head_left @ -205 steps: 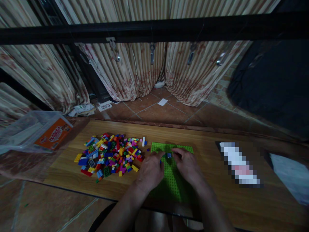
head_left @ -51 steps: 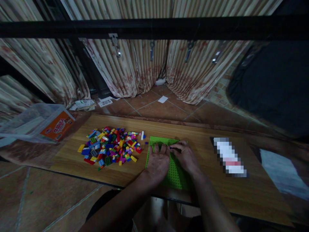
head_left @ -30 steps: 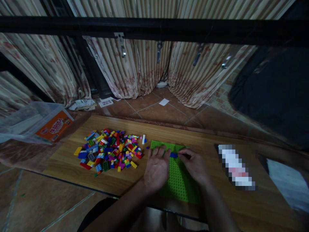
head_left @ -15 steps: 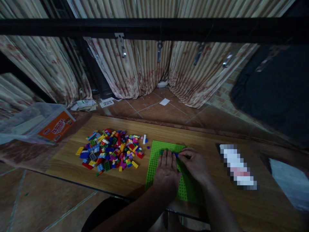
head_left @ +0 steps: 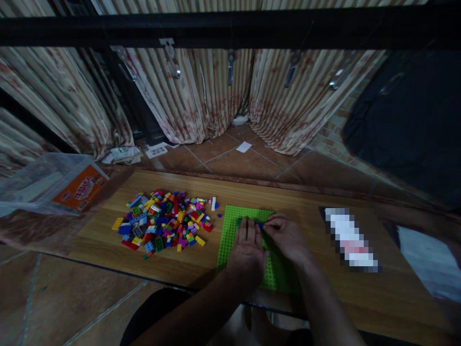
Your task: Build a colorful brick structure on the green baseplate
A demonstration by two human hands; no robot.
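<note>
A green studded baseplate (head_left: 225, 245) lies on the wooden table under both hands. My left hand (head_left: 248, 250) rests flat on it, fingers stretched out and pointing away from me. By its fingertips, a dark green brick (head_left: 239, 222) shows at the left and a blue brick (head_left: 260, 224) at the right. My right hand (head_left: 286, 233) is closed in a pinch at the blue brick's right end, thumb and forefinger together. Part of the blue brick is hidden behind my fingers.
A heap of mixed toy bricks (head_left: 165, 221) covers the table (head_left: 104, 245) left of the baseplate. A clear plastic bin (head_left: 39, 187) with an orange label stands beyond the left end. On the right lie a blurred-out flat object (head_left: 351, 240) and a pale sheet or bag (head_left: 428, 259).
The whole view has shifted slightly, so things sit a little higher. Both hands keep nearly the same place on the baseplate, the right one still pinching at the blue brick.
</note>
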